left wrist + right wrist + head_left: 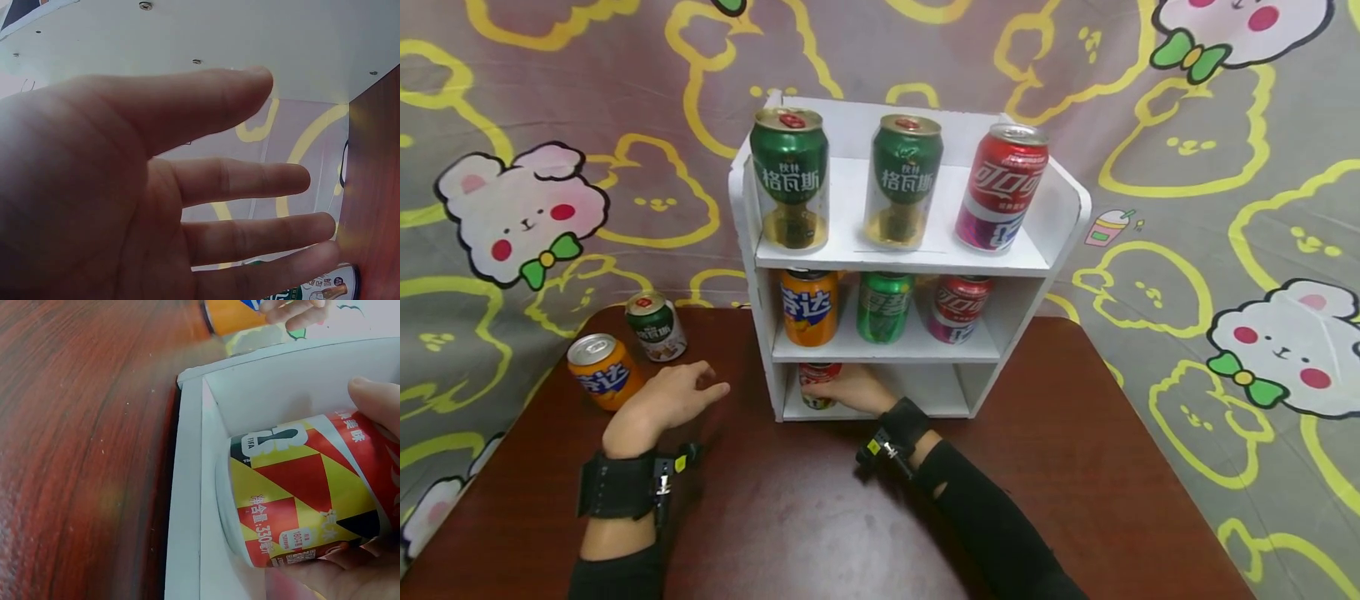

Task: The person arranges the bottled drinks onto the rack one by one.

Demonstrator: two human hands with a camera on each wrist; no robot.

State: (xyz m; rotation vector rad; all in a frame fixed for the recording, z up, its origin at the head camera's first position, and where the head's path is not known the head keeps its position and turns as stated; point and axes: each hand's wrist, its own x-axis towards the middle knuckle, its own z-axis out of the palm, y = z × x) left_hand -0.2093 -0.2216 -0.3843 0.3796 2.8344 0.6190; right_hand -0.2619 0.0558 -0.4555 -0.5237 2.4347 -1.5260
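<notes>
A brown table (760, 517) lies beneath both hands. Nearest, the left hand (666, 400) is held above it with thumb and fingers spread, holding nothing. Just left of that hand stands an orange can (597, 367); beyond its fingers is a green-and-white can (657, 327). Farther forward, the right hand (853, 387) reaches into the lowest compartment of a white shelf (1067, 200), thumb and fingers round a red-and-yellow can (306, 487) at the compartment's left end. Whether its base touches the board I cannot tell. Directly above that hand, the middle level bears orange, green and red cans. Higher still are two green-and-gold cans and, to the hand's upper right, another red can (1003, 187). Behind everything hangs a cartoon-print cloth (647, 67).
</notes>
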